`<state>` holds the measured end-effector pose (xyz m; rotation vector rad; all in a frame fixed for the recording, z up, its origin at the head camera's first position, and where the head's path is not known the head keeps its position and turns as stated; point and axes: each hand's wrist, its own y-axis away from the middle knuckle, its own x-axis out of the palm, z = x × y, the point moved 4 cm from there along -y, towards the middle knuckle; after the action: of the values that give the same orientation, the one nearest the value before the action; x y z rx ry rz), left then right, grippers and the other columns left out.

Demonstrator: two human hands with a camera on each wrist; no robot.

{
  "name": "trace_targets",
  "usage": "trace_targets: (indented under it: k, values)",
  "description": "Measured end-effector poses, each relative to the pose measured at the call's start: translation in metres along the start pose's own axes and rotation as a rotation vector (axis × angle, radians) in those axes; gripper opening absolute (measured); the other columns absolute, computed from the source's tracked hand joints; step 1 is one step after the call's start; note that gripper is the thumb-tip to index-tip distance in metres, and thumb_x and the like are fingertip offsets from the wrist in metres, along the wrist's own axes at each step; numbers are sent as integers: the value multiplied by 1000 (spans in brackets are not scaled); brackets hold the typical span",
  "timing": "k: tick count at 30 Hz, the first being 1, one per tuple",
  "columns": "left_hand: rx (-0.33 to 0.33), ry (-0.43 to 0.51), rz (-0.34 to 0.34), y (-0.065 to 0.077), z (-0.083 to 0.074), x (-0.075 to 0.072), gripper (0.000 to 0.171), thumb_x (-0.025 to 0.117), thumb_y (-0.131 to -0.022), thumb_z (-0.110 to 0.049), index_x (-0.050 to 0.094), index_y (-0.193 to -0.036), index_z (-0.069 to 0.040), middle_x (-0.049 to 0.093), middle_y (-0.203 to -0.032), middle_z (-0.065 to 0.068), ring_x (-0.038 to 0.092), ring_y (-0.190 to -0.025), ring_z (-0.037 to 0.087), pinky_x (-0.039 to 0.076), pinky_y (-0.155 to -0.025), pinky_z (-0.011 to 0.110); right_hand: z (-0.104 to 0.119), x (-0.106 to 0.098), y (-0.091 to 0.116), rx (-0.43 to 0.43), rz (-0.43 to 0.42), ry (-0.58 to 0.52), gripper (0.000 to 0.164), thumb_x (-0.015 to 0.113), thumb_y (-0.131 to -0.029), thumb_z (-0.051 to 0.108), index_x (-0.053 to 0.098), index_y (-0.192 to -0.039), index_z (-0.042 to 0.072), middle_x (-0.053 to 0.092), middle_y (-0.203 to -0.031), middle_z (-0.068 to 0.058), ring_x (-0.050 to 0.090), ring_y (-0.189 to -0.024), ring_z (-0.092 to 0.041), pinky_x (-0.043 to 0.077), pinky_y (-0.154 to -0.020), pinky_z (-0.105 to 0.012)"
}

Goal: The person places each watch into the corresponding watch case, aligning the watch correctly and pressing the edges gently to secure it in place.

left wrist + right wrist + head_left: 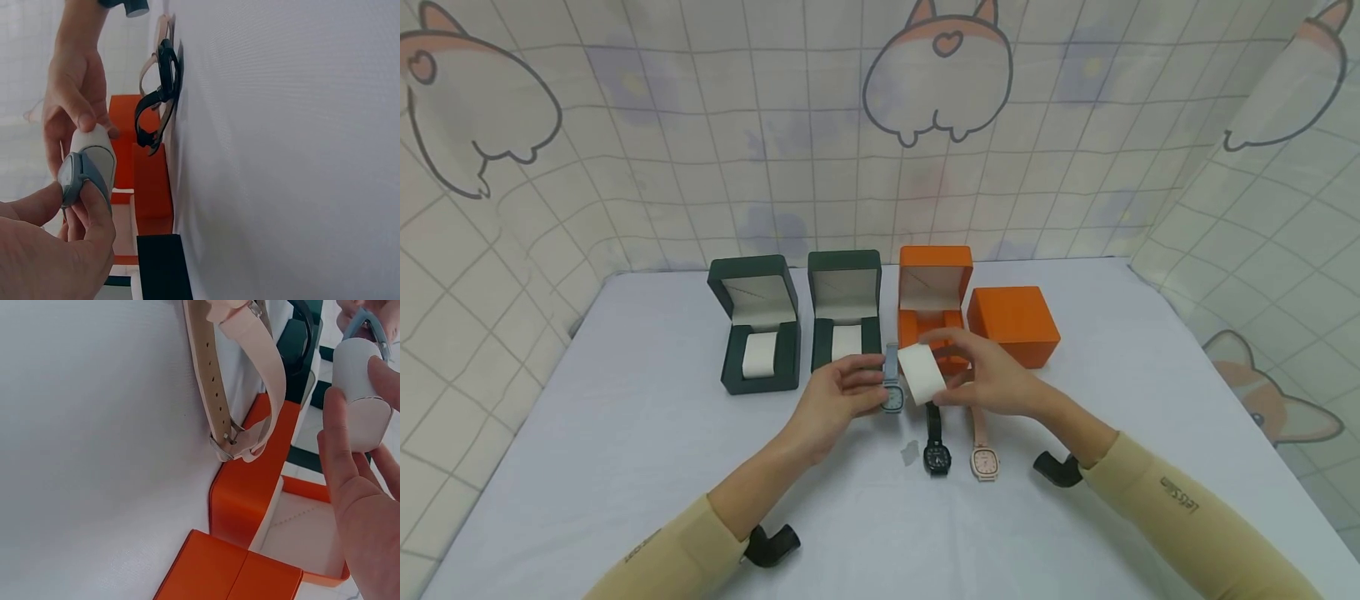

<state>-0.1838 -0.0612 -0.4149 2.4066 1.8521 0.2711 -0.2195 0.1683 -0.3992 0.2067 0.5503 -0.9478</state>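
Between thumb and fingers, my left hand (838,400) holds a blue-grey wristwatch (892,398) with its strap closed in a loop. My right hand (1000,379) pinches a white watch cushion (922,375) by its ends, just right of that watch. In the left wrist view, the watch loop (87,172) overlaps the near end of the cushion (97,140). The right wrist view shows the cushion's other end (365,422) between my right thumb and fingers. Below the hands lie a black wristwatch (936,458) and a pink wristwatch (984,461), straps fastened.
Behind the hands stand two open dark green watch boxes (730,375) (822,342), each with a white cushion inside. An open orange box (908,325), partly hidden by my right hand, stands beside a closed orange box (1011,312). A small grey patch (910,452) lies on the white tablecloth (625,433).
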Motion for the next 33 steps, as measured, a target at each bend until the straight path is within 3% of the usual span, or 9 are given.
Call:
trace_targets:
  k: [17,23,26,33]
  values:
    - [5,-12,28,-2,-5,2,47,72,-94,2,61,-139,-8,69,-122,11,67,-112,24,57,-92,35,2,5,0,-19,35,-52,78,85,-83,-1,47,-150,14,50,-149,-6,54,-131,-37,57,-93,-38]
    - [32,-22,73,-5,-7,2,46,70,-96,1,59,-140,-6,65,-126,13,67,-113,25,57,-92,35,1,5,0,-35,11,-57,78,86,-82,-1,49,-149,13,51,-147,-5,53,-131,-38,58,-91,-36]
    - [74,-58,98,-6,-11,1,45,69,-97,-1,59,-141,-6,62,-127,14,66,-113,26,57,-92,35,0,6,0,-38,-4,-68,78,85,-83,0,48,-150,11,50,-147,-5,53,-131,-38,58,-91,-37]
    - [171,-260,147,-6,-16,-1,52,73,-97,-11,56,-146,-13,65,-124,8,64,-115,24,55,-97,34,0,6,0,-22,-34,-135,77,84,-84,-1,47,-150,10,48,-149,-6,52,-132,-39,56,-93,-50]
